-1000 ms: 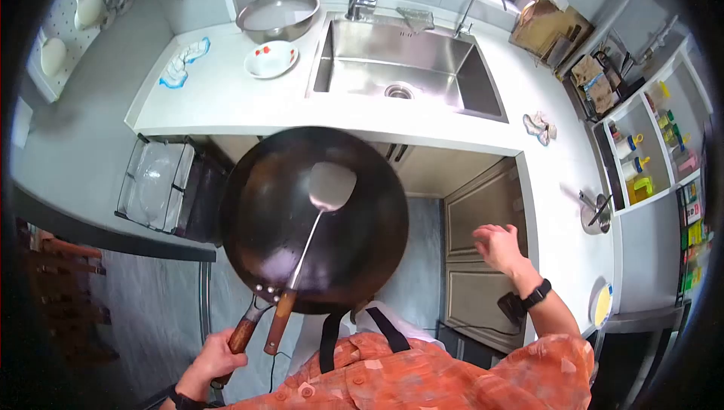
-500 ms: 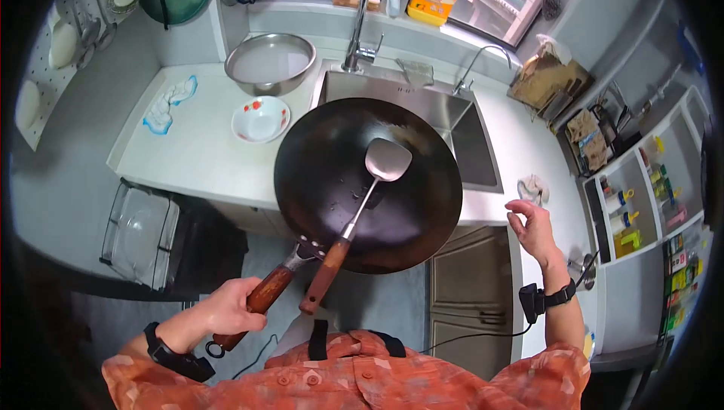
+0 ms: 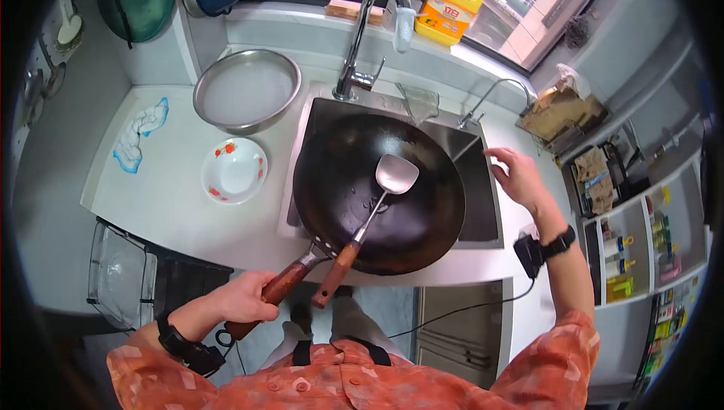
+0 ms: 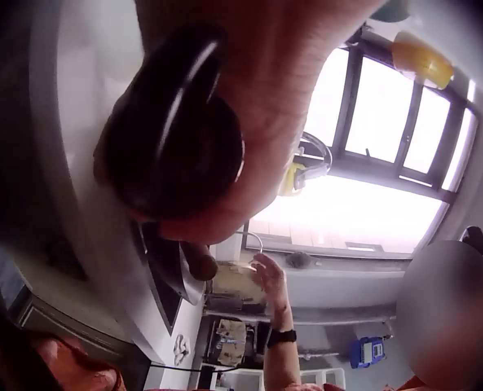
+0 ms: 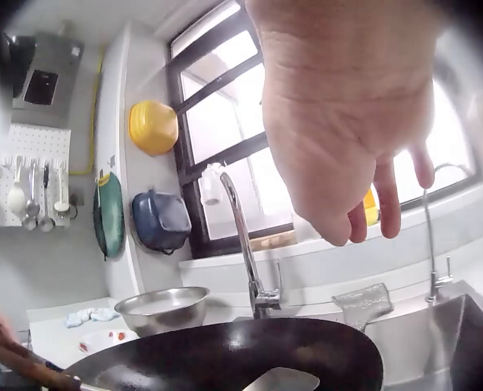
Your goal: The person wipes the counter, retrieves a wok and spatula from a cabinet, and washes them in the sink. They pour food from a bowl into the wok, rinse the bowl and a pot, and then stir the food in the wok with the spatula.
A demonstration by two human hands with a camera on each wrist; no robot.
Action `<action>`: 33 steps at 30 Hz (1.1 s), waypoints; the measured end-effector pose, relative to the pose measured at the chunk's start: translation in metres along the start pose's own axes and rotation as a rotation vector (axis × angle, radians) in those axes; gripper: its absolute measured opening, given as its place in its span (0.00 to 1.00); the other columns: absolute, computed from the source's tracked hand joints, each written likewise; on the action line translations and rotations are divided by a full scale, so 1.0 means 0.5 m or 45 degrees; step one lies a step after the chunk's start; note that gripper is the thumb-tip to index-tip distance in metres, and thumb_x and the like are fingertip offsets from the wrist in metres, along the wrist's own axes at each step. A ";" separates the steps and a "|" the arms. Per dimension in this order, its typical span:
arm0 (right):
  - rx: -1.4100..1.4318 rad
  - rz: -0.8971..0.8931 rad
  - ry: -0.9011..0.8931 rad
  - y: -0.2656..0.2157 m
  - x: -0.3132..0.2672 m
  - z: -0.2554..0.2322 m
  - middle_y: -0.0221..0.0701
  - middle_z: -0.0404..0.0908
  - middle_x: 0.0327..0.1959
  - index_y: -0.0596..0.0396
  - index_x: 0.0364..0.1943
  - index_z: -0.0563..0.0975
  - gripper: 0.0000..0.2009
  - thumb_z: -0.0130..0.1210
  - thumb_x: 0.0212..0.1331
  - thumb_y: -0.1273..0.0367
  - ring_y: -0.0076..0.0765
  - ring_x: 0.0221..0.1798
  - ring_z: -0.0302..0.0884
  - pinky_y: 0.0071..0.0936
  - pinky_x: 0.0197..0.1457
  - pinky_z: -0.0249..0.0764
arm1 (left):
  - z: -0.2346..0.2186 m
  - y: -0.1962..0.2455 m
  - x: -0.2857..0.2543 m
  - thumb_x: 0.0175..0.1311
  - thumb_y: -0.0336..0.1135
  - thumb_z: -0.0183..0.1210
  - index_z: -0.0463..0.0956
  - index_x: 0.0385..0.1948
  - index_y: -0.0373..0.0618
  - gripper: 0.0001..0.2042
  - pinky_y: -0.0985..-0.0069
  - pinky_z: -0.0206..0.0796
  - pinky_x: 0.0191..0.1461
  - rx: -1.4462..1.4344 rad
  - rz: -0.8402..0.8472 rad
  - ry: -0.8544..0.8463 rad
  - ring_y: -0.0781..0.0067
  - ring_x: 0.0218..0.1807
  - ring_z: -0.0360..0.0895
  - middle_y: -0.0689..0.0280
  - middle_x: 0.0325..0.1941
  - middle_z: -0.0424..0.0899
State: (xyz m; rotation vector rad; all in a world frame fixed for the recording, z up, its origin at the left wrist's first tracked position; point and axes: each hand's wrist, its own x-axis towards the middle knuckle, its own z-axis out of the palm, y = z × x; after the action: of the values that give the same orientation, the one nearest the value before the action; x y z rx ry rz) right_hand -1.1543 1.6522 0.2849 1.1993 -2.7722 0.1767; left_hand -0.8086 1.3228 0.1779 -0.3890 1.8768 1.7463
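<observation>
My left hand [image 3: 245,298] grips the wooden handle [image 3: 288,276] of a large dark wok [image 3: 335,161]. The wok is over the sink [image 3: 479,218], covering most of its basin in the head view. Inside it lies a metal wok spatula [image 3: 397,175], its wooden grip [image 3: 341,267] sticking out past the near rim beside the wok handle. In the left wrist view the handle's dark end [image 4: 176,155] fills much of the palm. My right hand [image 3: 520,178] is in the air near the sink's right side, fingers loosely bent and holding nothing.
The faucet [image 3: 354,55] rises behind the wok. Left of the sink are a steel basin [image 3: 204,112], a white floral bowl [image 3: 235,172] and a cloth [image 3: 136,135]. A small tap [image 3: 490,101] and a cutting board [image 3: 562,114] stand at the back right.
My left hand has brought the wok forward from in front of the counter to over the sink, the spatula still inside. My right hand has moved forward too, and the head view has tilted up.
</observation>
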 end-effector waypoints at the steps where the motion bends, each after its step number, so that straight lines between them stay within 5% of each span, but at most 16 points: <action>1: -0.050 -0.055 -0.024 0.011 0.054 0.022 0.32 0.76 0.45 0.45 0.45 0.74 0.15 0.51 0.51 0.71 0.40 0.45 0.73 0.38 0.46 0.67 | 0.001 0.001 0.014 0.39 0.29 0.58 0.68 0.30 0.38 0.13 0.81 0.61 0.27 -0.023 0.031 0.003 0.81 0.24 0.66 0.71 0.21 0.68; 6: -0.203 -0.286 -0.105 -0.025 0.296 0.105 0.22 0.68 0.55 0.42 0.52 0.69 0.22 0.47 0.49 0.74 0.37 0.58 0.61 0.46 0.52 0.60 | 0.020 -0.011 0.088 0.37 0.33 0.59 0.69 0.30 0.37 0.16 0.78 0.63 0.30 0.034 -0.004 0.106 0.76 0.25 0.67 0.68 0.21 0.70; 11: -0.430 -0.517 0.056 -0.085 0.471 0.202 0.27 0.67 0.56 0.41 0.53 0.69 0.21 0.43 0.53 0.73 0.42 0.65 0.51 0.56 0.61 0.51 | 0.044 -0.016 0.137 0.36 0.35 0.59 0.70 0.32 0.36 0.18 0.77 0.64 0.33 -0.004 -0.038 0.180 0.74 0.27 0.68 0.65 0.23 0.71; 15: -0.578 -0.443 -0.108 -0.086 0.560 0.249 0.29 0.68 0.55 0.42 0.51 0.71 0.18 0.40 0.56 0.69 0.42 0.67 0.48 0.61 0.62 0.45 | 0.067 0.001 0.152 0.37 0.35 0.59 0.70 0.32 0.37 0.18 0.76 0.64 0.33 -0.028 -0.076 0.261 0.74 0.26 0.68 0.64 0.23 0.71; 17: -0.626 -0.525 0.081 -0.075 0.565 0.264 0.29 0.68 0.54 0.44 0.49 0.73 0.17 0.36 0.58 0.67 0.41 0.67 0.48 0.64 0.62 0.42 | 0.074 -0.004 0.151 0.37 0.35 0.59 0.70 0.32 0.37 0.18 0.76 0.64 0.33 -0.061 -0.086 0.297 0.73 0.26 0.68 0.64 0.22 0.71; 18: -0.760 -0.451 -0.135 -0.070 0.573 0.266 0.28 0.67 0.56 0.45 0.50 0.72 0.17 0.40 0.56 0.68 0.41 0.67 0.47 0.64 0.62 0.43 | 0.074 -0.011 0.157 0.37 0.34 0.59 0.70 0.34 0.37 0.18 0.78 0.63 0.32 -0.018 -0.084 0.289 0.76 0.26 0.67 0.67 0.23 0.71; 23: -0.697 -0.312 -0.246 -0.063 0.484 0.244 0.27 0.63 0.59 0.45 0.53 0.67 0.22 0.48 0.50 0.70 0.41 0.67 0.49 0.61 0.61 0.48 | 0.079 -0.057 0.182 0.38 0.33 0.59 0.70 0.37 0.37 0.19 0.80 0.63 0.31 0.038 0.000 0.319 0.79 0.26 0.66 0.70 0.23 0.70; 25: -0.345 -0.463 -0.148 -0.075 0.395 0.238 0.28 0.65 0.56 0.45 0.51 0.69 0.22 0.49 0.47 0.71 0.41 0.64 0.54 0.57 0.59 0.53 | 0.079 -0.053 0.183 0.37 0.33 0.59 0.70 0.35 0.37 0.18 0.79 0.63 0.32 0.009 0.017 0.321 0.77 0.26 0.66 0.69 0.22 0.70; 29: 0.023 -0.894 -0.513 -0.217 0.123 0.226 0.30 0.68 0.52 0.42 0.48 0.70 0.23 0.53 0.41 0.69 0.39 0.60 0.58 0.47 0.56 0.54 | 0.071 -0.030 0.182 0.35 0.34 0.58 0.69 0.25 0.38 0.14 0.72 0.64 0.32 0.087 0.027 0.349 0.67 0.24 0.69 0.61 0.20 0.70; 31: 0.091 -1.136 -0.287 -0.277 0.003 0.266 0.30 0.66 0.55 0.43 0.48 0.70 0.21 0.53 0.44 0.68 0.39 0.63 0.54 0.49 0.58 0.51 | 0.070 -0.045 0.194 0.35 0.34 0.58 0.69 0.26 0.38 0.14 0.72 0.64 0.32 0.039 0.048 0.332 0.66 0.25 0.70 0.60 0.20 0.72; 33: 0.283 -1.038 -0.327 -0.333 -0.041 0.294 0.29 0.64 0.57 0.44 0.48 0.70 0.21 0.53 0.45 0.67 0.39 0.66 0.51 0.51 0.60 0.48 | 0.072 -0.050 0.199 0.34 0.34 0.58 0.69 0.27 0.37 0.15 0.72 0.64 0.33 -0.005 0.070 0.315 0.66 0.26 0.71 0.60 0.21 0.72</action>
State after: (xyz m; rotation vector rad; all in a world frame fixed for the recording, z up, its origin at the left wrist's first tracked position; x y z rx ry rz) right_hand -1.0275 1.5311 0.1472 2.4263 -2.2270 0.2625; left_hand -0.8686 1.3702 0.1005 -0.5832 2.0718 1.8071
